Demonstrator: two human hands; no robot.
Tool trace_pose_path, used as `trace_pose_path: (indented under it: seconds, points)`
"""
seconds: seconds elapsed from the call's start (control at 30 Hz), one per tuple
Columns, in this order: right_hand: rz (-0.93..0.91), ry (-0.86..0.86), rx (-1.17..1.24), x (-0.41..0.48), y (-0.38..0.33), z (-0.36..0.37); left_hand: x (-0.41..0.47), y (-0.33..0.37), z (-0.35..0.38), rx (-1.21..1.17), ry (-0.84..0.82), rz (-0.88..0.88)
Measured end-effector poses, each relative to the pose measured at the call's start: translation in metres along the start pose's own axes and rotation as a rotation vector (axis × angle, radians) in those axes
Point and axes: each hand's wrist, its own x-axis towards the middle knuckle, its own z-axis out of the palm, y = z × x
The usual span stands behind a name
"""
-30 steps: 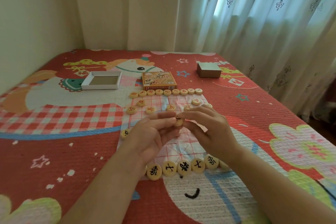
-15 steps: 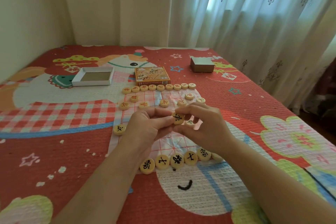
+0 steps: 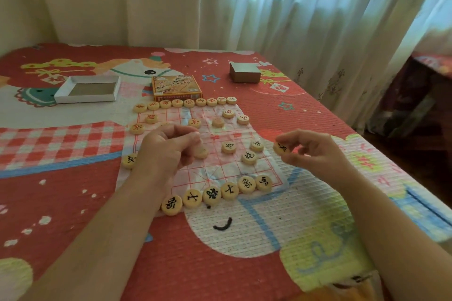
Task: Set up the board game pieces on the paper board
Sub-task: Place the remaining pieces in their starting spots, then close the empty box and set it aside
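A: What's changed?
B: Half a second ago both hands met on one piece over mid-board. Now they're apart. The right hand [image 3: 315,154] has its grip pinching a black piece [image 3: 280,148], just off the paper board [image 3: 215,168] at 3 o'clock.
A: Left?
B: The left hand [image 3: 168,149] curls over a blurred piece [image 3: 201,152] near board centre. Pinching or releasing, can't tell.
A: Meaning?
B: Probably placing the middle pieces. The near row at 6 o'clock looks short at its right end.

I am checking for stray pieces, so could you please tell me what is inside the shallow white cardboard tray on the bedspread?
Inside the shallow white cardboard tray only its bare brown floor shows, no pieces. Its near wall hides a thin strip of that floor.
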Motion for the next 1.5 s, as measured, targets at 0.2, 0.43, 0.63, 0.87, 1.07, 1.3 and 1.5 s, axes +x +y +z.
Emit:
trace_pose_path:
  seconds: [0.2, 0.43, 0.63, 0.87, 1.07, 1.3, 1.5]
  points:
    - [0.042, -0.098, -0.131, -0.021, 0.017, -0.004, 0.002, -0.004, -0.001, 0.036, 0.000, 0.000]
    - [0.010, -0.162, -0.221, -0.022, 0.018, -0.001, 0.005, -0.007, -0.003, 0.045, 0.029, 0.004]
    - [0.022, -0.225, -0.289, -0.020, 0.015, -0.001, 0.006, -0.009, -0.003, 0.071, 0.029, 0.010]
    - [0.023, -0.220, -0.227, -0.021, 0.015, -0.001, 0.006, -0.010, -0.004, 0.075, 0.030, 0.010]
    - [0.098, -0.045, -0.077, -0.017, 0.017, -0.001, 0.006, -0.009, -0.005, 0.061, 0.032, 0.006]
    - [0.169, -0.041, -0.008, 0.019, -0.008, 0.001, 0.006, -0.005, -0.006, 0.043, 0.067, 0.022]
    - [0.083, -0.154, -0.140, 0.092, -0.034, 0.035, 0.032, 0.016, -0.015, 0.098, 0.140, 0.110]
